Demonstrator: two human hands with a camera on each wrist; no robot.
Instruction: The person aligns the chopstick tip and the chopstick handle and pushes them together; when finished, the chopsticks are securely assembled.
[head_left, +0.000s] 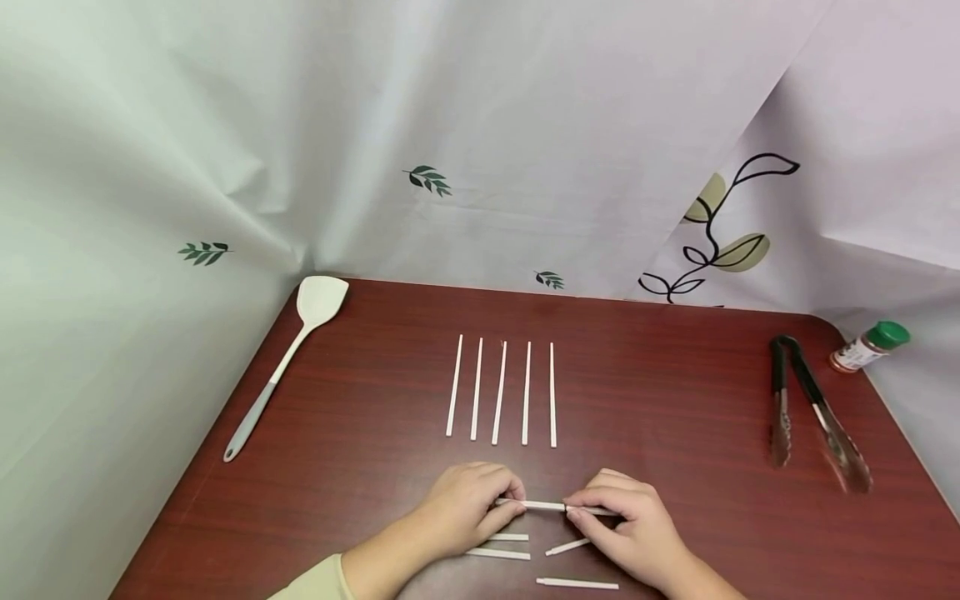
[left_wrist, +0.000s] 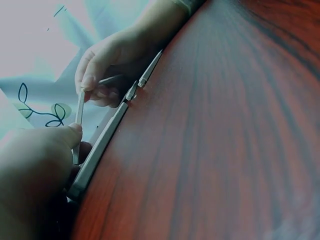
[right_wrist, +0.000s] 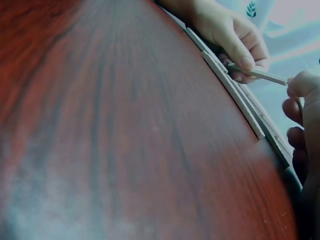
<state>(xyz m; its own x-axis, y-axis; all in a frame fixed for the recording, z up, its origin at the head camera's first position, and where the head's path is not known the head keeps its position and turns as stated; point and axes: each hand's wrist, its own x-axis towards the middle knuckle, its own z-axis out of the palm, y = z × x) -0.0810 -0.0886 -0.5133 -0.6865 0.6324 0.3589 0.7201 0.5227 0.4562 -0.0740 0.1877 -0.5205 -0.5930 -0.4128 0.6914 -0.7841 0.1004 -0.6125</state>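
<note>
Near the table's front, the left hand (head_left: 476,508) and right hand (head_left: 630,521) pinch white sticks that meet end to end at the right fingertips; the stretch of white stick (head_left: 543,505) between the hands shows in the head view. Both wrist views show the pinch too: the left hand (left_wrist: 35,170) and the right hand (right_wrist: 307,115) each hold an end between thumb and fingers. Beside the left hand lie two white sticks (head_left: 510,555). A short stick (head_left: 566,547) is partly under the right hand, and another short stick (head_left: 577,583) lies nearer the front edge.
Several long white sticks (head_left: 501,392) lie in a row beyond the hands. A white spatula (head_left: 288,358) with a grey handle is at the left. At the right are metal tongs (head_left: 817,400) and a green-capped bottle (head_left: 862,348). Patterned cloth (head_left: 487,150) hangs behind the table.
</note>
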